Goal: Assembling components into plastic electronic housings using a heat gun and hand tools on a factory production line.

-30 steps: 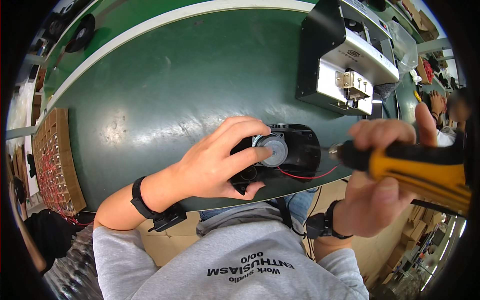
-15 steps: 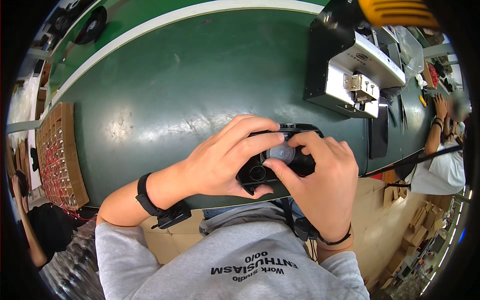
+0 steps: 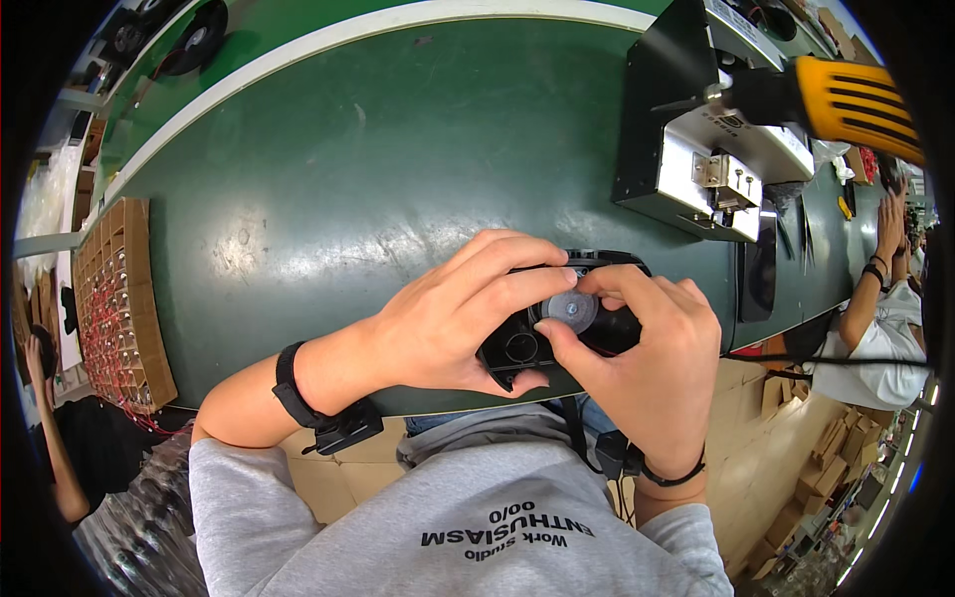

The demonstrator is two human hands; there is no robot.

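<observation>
A black plastic housing (image 3: 520, 348) with a round recess rests at the front edge of the green bench. My left hand (image 3: 453, 313) grips it, its fingers over the top and the thumb under the near corner. A grey translucent disc (image 3: 570, 310) with a small centre hub sits within the housing's outline. My right hand (image 3: 652, 343) pinches this disc at its right side between thumb and forefinger. The hands cover much of the housing, so I cannot tell whether the disc is seated in it or just above.
A black and silver machine (image 3: 686, 149) stands at the right. In front of it hangs a yellow and black power tool (image 3: 858, 104). A divided cardboard box (image 3: 124, 298) of red-wired parts is at the left. Another person's hand (image 3: 888, 227) shows at far right.
The hanging power tool has swung down and right in view. My hands, the housing and the disc sit slightly further right, with the same hold. The other person's arm has moved.
</observation>
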